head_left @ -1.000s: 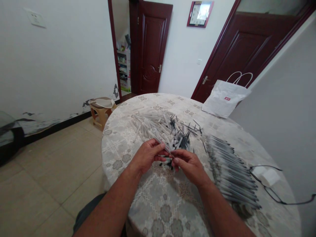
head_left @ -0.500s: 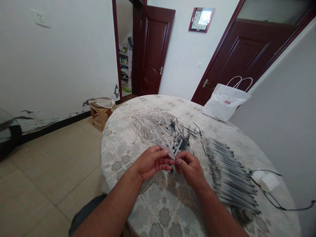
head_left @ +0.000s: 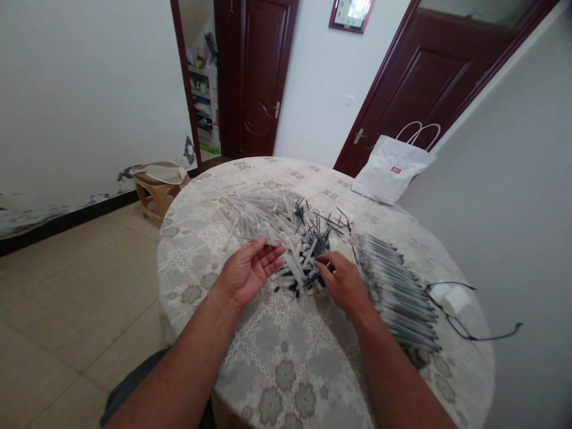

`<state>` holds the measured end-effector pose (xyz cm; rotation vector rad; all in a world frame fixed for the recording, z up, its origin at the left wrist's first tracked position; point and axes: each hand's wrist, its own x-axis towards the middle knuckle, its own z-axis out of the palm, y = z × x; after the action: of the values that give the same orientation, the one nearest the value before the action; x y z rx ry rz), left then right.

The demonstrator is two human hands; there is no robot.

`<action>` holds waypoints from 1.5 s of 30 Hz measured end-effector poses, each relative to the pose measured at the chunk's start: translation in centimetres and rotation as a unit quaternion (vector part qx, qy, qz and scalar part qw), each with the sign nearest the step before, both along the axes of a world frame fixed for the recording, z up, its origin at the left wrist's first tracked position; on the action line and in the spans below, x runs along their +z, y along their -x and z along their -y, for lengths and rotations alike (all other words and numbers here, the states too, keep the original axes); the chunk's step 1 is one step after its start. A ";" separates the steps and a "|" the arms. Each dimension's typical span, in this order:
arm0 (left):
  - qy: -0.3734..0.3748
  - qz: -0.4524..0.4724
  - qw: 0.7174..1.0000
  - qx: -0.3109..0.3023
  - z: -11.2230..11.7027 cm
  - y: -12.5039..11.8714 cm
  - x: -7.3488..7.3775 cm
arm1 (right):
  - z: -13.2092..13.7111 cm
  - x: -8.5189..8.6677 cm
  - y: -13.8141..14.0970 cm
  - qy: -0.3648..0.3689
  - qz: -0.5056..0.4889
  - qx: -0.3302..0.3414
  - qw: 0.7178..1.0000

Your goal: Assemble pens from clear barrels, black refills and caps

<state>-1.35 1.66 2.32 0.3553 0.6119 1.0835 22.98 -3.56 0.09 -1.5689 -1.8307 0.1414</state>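
A heap of white pen barrels and thin black refills lies in the middle of the round table. My left hand rests palm up at the heap's near edge, fingers spread, thumb and fingertips touching a white barrel. My right hand reaches into the black refills with its fingers curled and pinched; what it holds is too small to make out. A row of assembled pens lies to the right of my right hand.
A white paper bag stands at the table's far right. A white charger with a black cable lies by the right edge. A small wooden stool sits on the floor to the left. Dark doors are behind.
My hands have parted: the left opened and moved to the barrels, the right moved into the refills. The camera swung a little right and down.
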 end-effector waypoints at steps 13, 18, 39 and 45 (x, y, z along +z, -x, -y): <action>-0.034 -0.007 0.999 0.036 -0.1 -0.2 -0.3 | 2.0 1.8 4.6 0.005 0.082 0.147 0.986; -0.048 -0.017 0.998 0.042 0.0 -0.1 -0.5 | 2.1 1.1 6.8 0.016 0.195 0.150 0.969; -0.079 -0.045 0.995 0.044 0.2 0.1 -0.8 | 1.6 -0.2 8.0 -0.069 0.146 0.092 0.983; -0.091 -0.065 0.994 -0.004 0.9 -0.7 -0.9 | 1.6 0.2 6.9 -0.037 -0.174 -0.008 0.984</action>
<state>-0.62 0.74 1.45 0.5904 0.6282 1.1176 16.06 -5.17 0.29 -1.4062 -1.5324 0.3150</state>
